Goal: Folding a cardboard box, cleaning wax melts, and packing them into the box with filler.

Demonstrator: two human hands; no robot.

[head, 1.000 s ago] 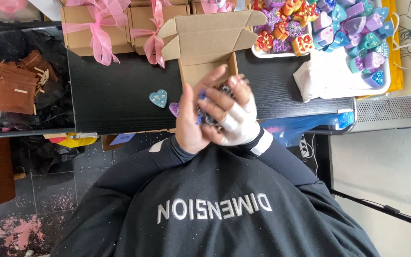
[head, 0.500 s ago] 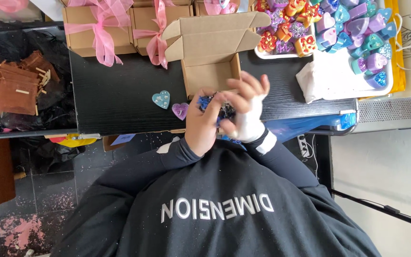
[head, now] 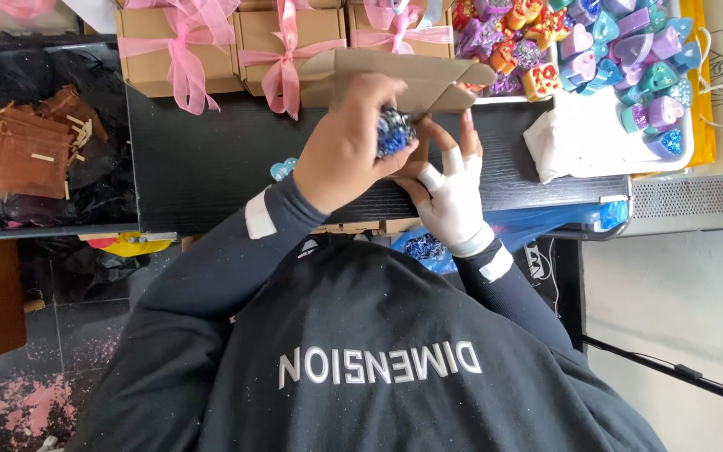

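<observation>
My left hand [head: 340, 151] is closed around a small blue glittery piece [head: 395, 134] and holds it at the mouth of an open brown cardboard box [head: 395, 75]. That box stands on the black table [head: 202, 167], and its flaps are spread. My right hand [head: 453, 192], wrapped in white bandage, lies just right of the piece with fingers spread. Its fingertips reach the underside of the box's front flap. A small teal heart [head: 282, 170] lies on the table beside my left wrist.
Closed cardboard boxes tied with pink ribbon [head: 182, 50] line the table's far edge. A white tray [head: 604, 159] of colourful heart pieces sits at the right, with a white cloth [head: 543, 142] beside it. Brown pouches [head: 23, 159] lie at the left. A blue plastic bag [head: 546, 222] hangs below the table edge.
Both hands have moved from near my chest out over the table to the open box. My left hand now carries the blue piece alone, and the right hand's fingers have spread.
</observation>
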